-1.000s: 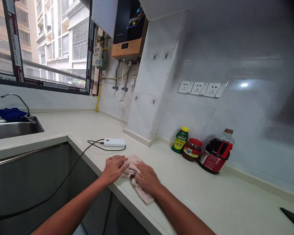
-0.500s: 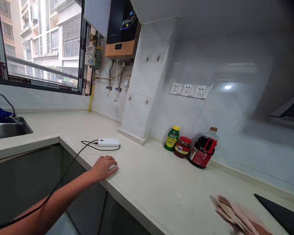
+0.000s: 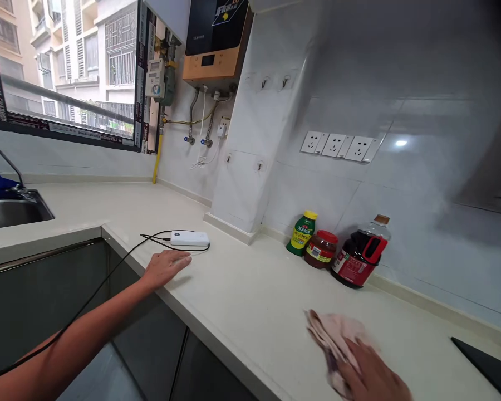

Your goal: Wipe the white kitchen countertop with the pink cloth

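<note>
My right hand is at the lower right, pressing a crumpled pink cloth onto the pale countertop; the cloth is slightly blurred. My left hand is by the counter's front edge, palm down, its fingers stretched out together. Just beyond those fingers is a white power bank with a black cable plugged into its left end. The cable runs back across my left forearm. Whether anything lies beneath my left palm is hidden.
Against the wall stand a green bottle with a yellow cap, a red-lidded jar and a large dark sauce jug. A black flat panel is at the right. A sink is at far left.
The cloth has moved left along the counter, and my right hand has come into view on it. My left hand has drawn back left; the small white object under its fingers no longer shows.
</note>
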A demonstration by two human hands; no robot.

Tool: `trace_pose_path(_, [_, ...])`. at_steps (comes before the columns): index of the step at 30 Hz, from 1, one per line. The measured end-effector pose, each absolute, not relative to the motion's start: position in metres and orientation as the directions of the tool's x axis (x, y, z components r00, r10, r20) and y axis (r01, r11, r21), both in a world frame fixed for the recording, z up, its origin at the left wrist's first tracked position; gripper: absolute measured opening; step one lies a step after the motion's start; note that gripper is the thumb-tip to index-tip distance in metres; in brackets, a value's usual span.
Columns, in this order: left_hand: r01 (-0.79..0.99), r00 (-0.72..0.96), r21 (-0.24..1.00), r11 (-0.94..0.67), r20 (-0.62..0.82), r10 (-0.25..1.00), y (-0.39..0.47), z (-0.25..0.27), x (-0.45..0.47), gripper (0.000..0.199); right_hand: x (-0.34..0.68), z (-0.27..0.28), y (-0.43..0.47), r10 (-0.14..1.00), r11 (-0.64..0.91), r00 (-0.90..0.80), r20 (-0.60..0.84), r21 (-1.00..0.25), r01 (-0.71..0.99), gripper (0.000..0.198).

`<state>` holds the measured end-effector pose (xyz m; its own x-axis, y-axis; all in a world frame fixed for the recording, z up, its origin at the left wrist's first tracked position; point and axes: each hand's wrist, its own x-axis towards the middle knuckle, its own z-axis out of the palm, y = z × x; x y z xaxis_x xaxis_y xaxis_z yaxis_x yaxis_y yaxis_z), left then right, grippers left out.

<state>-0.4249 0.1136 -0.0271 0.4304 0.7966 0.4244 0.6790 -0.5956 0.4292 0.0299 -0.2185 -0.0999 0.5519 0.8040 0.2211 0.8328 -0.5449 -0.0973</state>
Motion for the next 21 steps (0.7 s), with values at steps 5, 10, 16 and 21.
trace_pose_path(5, [0.683,0.396,0.489,-0.543,0.376,0.838,0.113,-0.021,-0.423,0.059,-0.069,-0.053,-0.097,0.888,-0.411,0.422,0.180,-0.100,0.906,0.068])
trace_pose_path(10, [0.697,0.348,0.508,-0.506,0.377,0.858,0.107,-0.022,-0.418,0.057,-0.127,-0.036,0.006,0.926,-0.289,0.319,0.201,-0.163,0.943,0.053])
trace_pose_path(16, [0.690,0.314,0.540,-0.482,0.375,0.872,0.107,-0.022,-0.416,0.055,-0.210,-0.028,0.066,0.962,-0.111,0.166,0.218,-0.243,0.964,0.049])
trace_pose_path(21, [0.623,0.323,0.607,-0.492,0.374,0.870,0.113,-0.023,-0.421,0.057,-0.259,-0.025,0.053,0.975,0.130,-0.069,0.213,-0.289,0.948,0.046])
